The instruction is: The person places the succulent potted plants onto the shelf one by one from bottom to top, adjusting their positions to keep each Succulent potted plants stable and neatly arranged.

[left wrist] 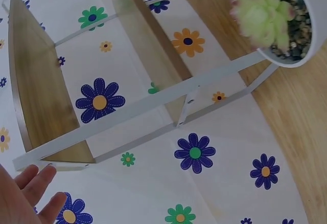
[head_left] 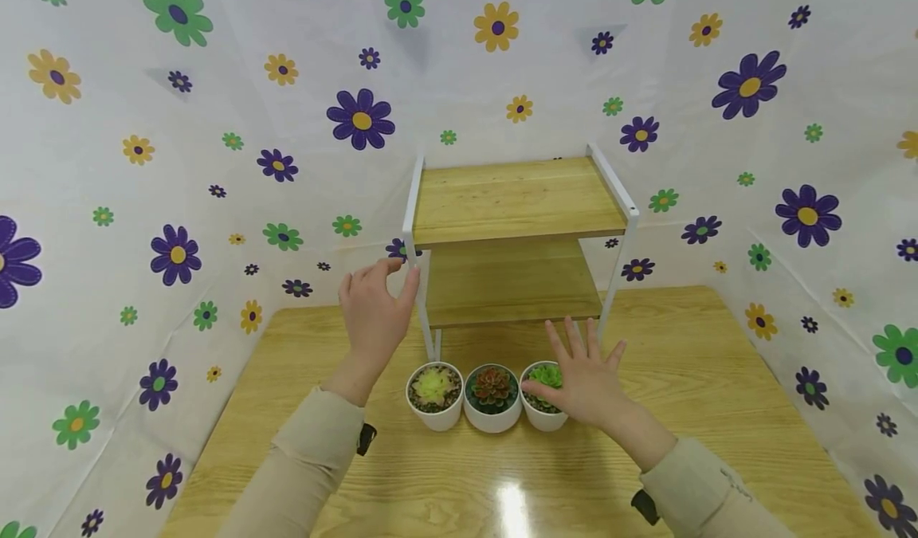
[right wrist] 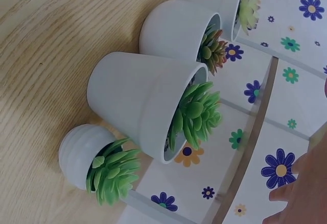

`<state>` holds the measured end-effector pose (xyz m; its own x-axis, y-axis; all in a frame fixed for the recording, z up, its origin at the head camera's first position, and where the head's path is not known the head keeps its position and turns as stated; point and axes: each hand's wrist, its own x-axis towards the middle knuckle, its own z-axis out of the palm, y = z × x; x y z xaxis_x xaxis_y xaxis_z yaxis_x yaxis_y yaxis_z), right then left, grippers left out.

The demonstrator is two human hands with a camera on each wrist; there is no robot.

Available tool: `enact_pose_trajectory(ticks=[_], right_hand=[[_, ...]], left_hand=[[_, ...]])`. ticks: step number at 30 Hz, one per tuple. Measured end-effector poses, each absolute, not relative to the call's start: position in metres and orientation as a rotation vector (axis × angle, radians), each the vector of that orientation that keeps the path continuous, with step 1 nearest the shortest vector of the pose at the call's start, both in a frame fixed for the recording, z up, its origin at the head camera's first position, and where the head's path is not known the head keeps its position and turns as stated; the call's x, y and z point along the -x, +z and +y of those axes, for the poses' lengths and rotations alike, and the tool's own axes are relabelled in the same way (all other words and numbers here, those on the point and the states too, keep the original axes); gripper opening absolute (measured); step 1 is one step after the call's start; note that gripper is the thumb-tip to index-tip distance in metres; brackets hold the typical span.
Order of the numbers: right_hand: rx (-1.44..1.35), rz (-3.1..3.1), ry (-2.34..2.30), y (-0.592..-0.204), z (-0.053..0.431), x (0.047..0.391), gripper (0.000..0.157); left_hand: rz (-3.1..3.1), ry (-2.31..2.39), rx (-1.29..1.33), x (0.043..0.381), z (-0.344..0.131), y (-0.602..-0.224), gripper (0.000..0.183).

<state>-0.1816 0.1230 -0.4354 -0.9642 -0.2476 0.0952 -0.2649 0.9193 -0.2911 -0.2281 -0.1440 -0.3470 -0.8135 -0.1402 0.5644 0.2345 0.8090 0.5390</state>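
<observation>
My left hand (head_left: 374,308) is beside the left upright of a two-tier wooden shelf (head_left: 512,203) with a white metal frame. Its thumb and fingers are apart, and in the left wrist view the fingertips (left wrist: 43,178) are right by a frame corner. My right hand (head_left: 590,382) spreads its fingers over the right potted succulent (head_left: 548,375), partly covering it. Beside that pot stand a reddish succulent (head_left: 492,385) and a pale yellow-green succulent (head_left: 433,386), both in white pots. Neither hand holds anything.
A smaller ribbed white pot with a green succulent (right wrist: 115,175) shows in the right wrist view; my right hand hides it in the head view. The wooden table (head_left: 703,410) meets a white cloth backdrop (head_left: 459,60) printed with flowers.
</observation>
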Motion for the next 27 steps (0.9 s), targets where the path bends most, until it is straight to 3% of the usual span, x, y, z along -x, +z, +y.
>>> enact_pose_trajectory(ticks=[12, 23, 27], right_hand=[[-0.399, -3.019, 0.504, -0.436, 0.123, 0.181, 0.094], [-0.398, -3.004, 0.468, -0.439, 0.124, 0.18, 0.093], [-0.401, -2.996, 0.466, -0.438, 0.124, 0.18, 0.093]], left_hand=[[-2.442, -0.997, -0.028, 0.25, -0.139, -0.317, 0.044], [-2.632, -1.241, -0.204, 0.268, -0.138, -0.299, 0.064], [-2.661, -1.362, -0.256, 0.272, -0.139, -0.295, 0.061]])
